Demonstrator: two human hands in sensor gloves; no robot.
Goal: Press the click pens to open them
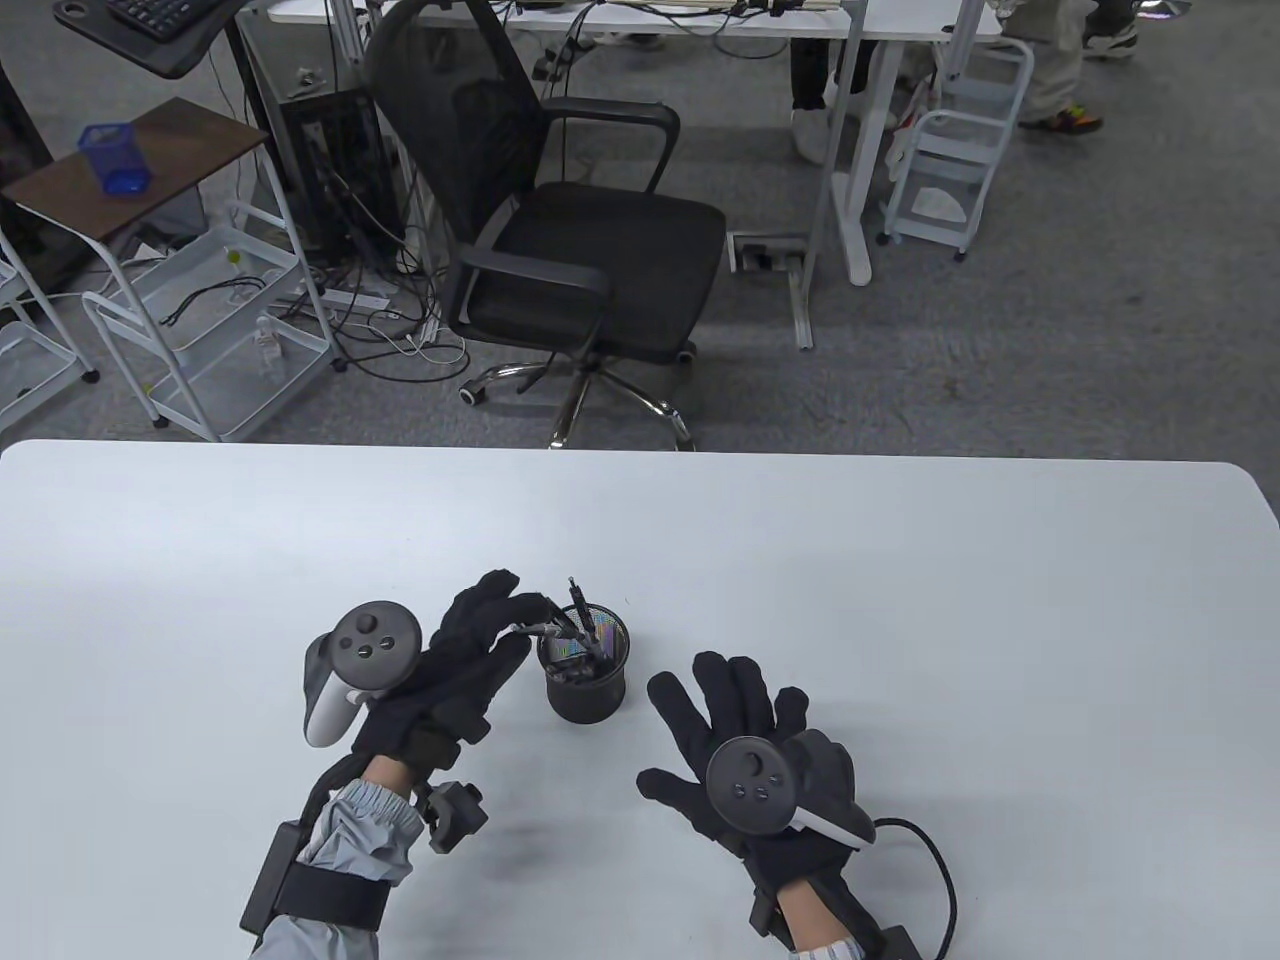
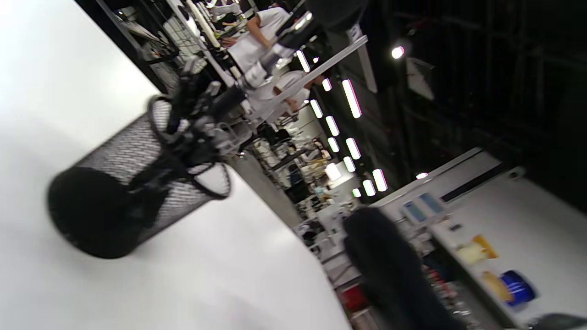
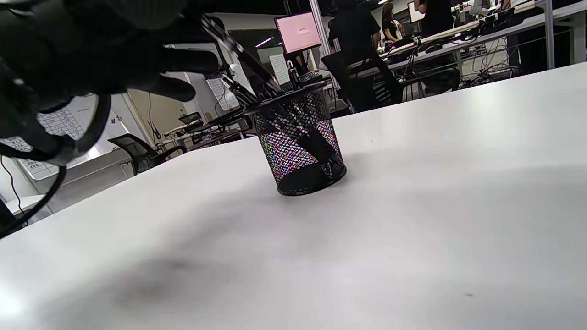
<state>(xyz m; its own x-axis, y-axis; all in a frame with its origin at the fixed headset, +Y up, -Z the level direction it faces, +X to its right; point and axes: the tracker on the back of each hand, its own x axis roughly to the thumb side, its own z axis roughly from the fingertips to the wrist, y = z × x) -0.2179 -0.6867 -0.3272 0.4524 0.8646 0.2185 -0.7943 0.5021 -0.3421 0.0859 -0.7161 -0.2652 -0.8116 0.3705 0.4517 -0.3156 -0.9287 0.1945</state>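
Inside mesh cup (image 1: pixel 585 690) pens (image 1: pixel 580 625) overlap; left hand (image 1: pixel 455 665) fingers on one, right hand (image 1: pixel 745 745) splayed

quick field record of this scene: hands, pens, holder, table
left hand: fingers reach to the pens at the holder's rim; whether they grip one is unclear
right hand: flat and spread on the table, right of the holder, holds nothing
pens: several, standing in the holder
holder: black mesh cup, upright
table: white

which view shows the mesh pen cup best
The right wrist view: the mesh pen cup is sharp, upright, seen from rim to base. The table view shows mainly its rim; the left wrist view shows it blurred and tilted.
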